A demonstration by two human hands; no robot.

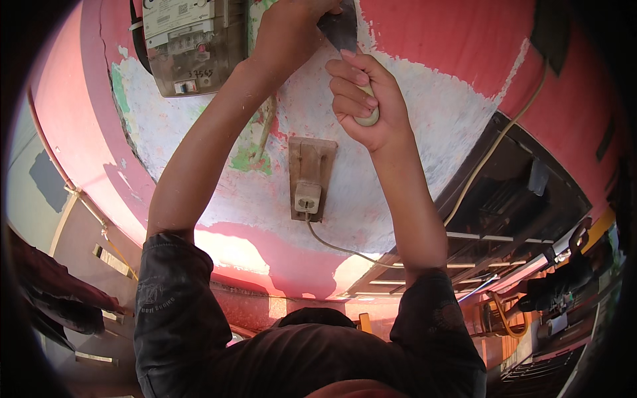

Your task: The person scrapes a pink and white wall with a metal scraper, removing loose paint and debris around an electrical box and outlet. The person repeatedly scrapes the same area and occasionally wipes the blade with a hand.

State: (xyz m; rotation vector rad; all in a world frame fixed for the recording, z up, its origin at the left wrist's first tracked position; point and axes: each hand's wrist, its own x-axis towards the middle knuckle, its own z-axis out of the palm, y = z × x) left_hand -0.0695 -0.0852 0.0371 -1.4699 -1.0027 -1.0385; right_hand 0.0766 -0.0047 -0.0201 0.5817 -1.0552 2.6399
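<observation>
My right hand (366, 97) is wrapped around the pale handle (369, 113) of a putty knife. The knife's dark metal blade (342, 27) points up at the wall, and one finger lies along its base. At the top edge of the view my left hand (296, 25) is partly cut off. A fingertip of it meets the upper corner of the blade, but the other fingers are hidden. Behind both hands is a wall with a scraped whitish patch (428, 114), bordered by red-pink paint (438, 40).
An electricity meter (191, 54) hangs left of my hands. Below is a wall socket (307, 198) on a wooden board (311, 154), with a cable (343, 248) running right. A dark-framed window (502, 184) is at right. Another person (562, 283) sits at far right by a wooden chair (507, 318).
</observation>
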